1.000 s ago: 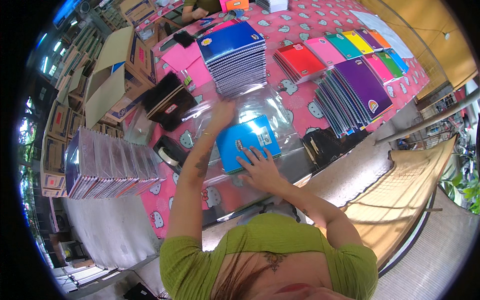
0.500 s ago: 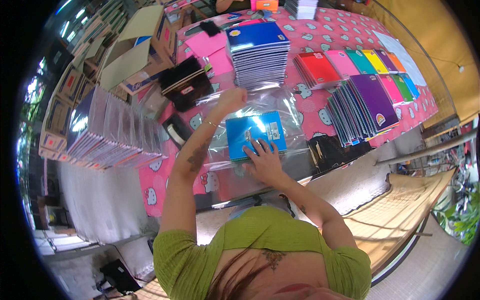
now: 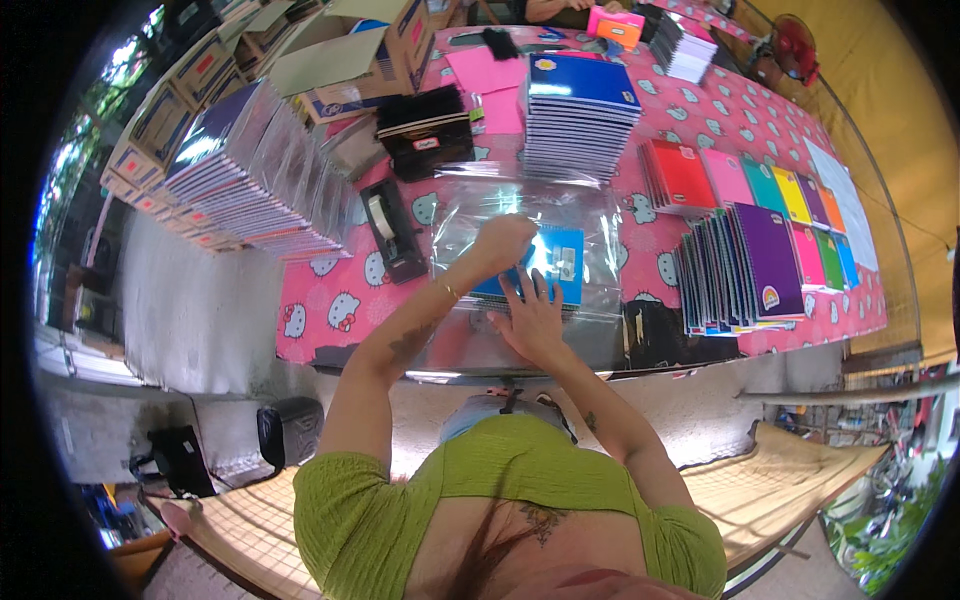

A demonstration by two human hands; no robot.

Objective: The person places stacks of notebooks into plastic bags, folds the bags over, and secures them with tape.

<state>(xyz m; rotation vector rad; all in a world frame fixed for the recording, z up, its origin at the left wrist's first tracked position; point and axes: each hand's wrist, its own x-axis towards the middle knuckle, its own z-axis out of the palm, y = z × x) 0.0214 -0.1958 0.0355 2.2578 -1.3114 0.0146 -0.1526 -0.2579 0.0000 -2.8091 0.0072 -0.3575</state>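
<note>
A blue spiral notebook (image 3: 566, 266) lies on a sheet of clear plastic film (image 3: 462, 217) at the table's near middle. My left hand (image 3: 505, 243) is closed over the notebook's upper left part; what it holds, if anything, is hidden beneath the fingers. My right hand (image 3: 533, 318) lies with fingers spread on the notebook's lower edge, touching it. Beside the film on the left stands a black tape dispenser (image 3: 396, 235) with a roll of tape. Behind the film rises a tall stack of blue notebooks (image 3: 580, 120).
Purple-topped notebooks (image 3: 768, 260) lean at right, near red notebooks (image 3: 680, 175) and several other coloured ones. Left are a row of plastic-covered notebooks (image 3: 260, 175) and cardboard boxes (image 3: 350, 75). A black box (image 3: 428, 140) sits behind the dispenser. Another person's hand (image 3: 575, 5) shows at the far edge.
My left hand has moved from the film beyond the notebook's far left corner to over the notebook. My right hand stays on its lower edge. The view has shifted.
</note>
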